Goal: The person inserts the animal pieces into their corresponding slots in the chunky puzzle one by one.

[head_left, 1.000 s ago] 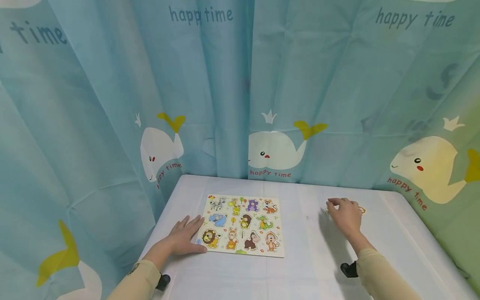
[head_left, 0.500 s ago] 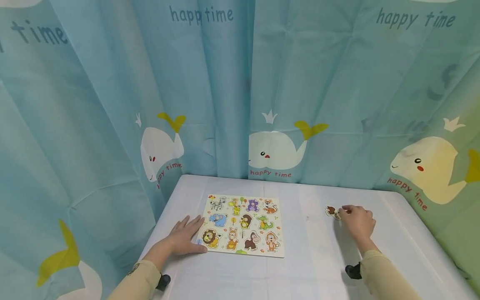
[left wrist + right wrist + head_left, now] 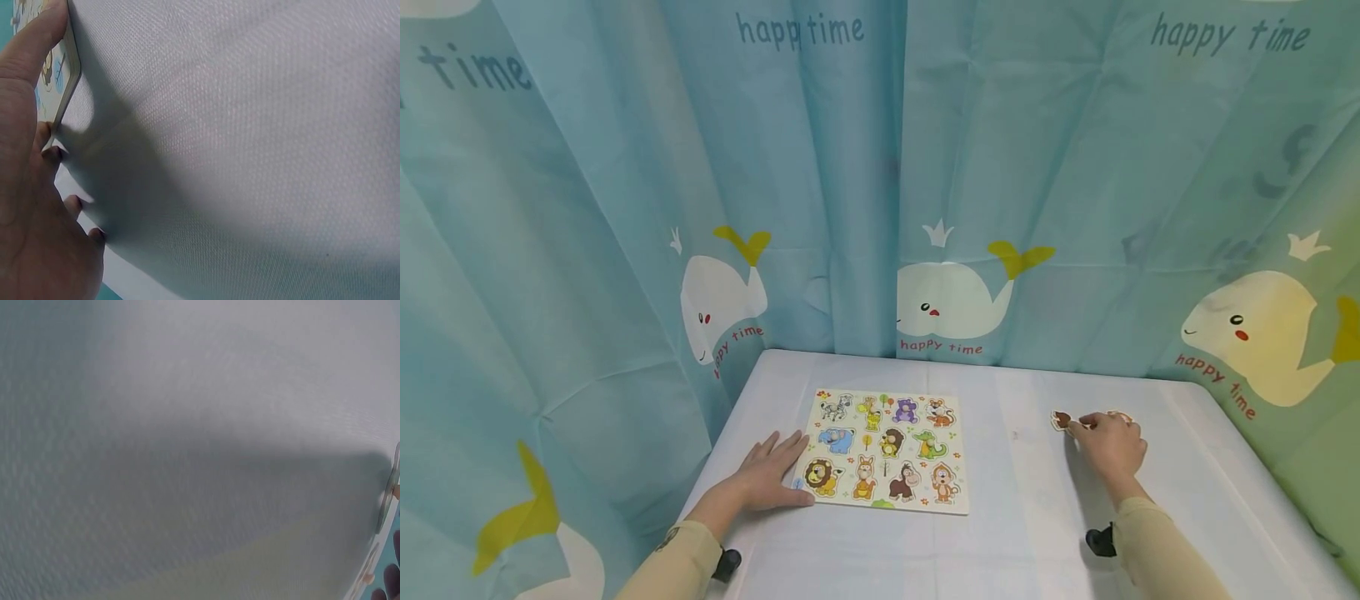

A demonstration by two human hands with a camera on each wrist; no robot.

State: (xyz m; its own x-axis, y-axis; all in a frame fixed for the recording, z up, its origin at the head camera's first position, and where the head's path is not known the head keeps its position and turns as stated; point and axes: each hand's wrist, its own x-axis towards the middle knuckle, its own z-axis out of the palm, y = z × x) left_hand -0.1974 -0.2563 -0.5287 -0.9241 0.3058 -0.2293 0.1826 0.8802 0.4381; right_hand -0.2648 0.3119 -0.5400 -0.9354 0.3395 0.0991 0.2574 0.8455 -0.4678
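A knobbed animal puzzle board (image 3: 865,500) lies flat on the white table. My left hand (image 3: 767,475) rests at its left edge, with fingers spread and thumb by the near corner; in the left wrist view the thumb lies over the board's edge (image 3: 74,75). Off to the right, my right hand (image 3: 1112,446) pinches with curled thumb and forefinger at a small brown puzzle piece (image 3: 1061,420), partly covered by the fingertips. Behind that hand shows an orange-edged piece (image 3: 1123,416). In the right wrist view, dark fingertips (image 3: 392,578) show only at the lower right edge, close to a round knob (image 3: 369,579).
A white cloth covers the table (image 3: 1000,542). Blue curtains (image 3: 850,167) printed with whales hang right behind it and along both sides. The pieces at right lie near the table's far edge.
My right hand first shifts right, uncovering the brown piece, then comes back slightly left so its fingertips overlap that piece. The left hand and the board stay put.
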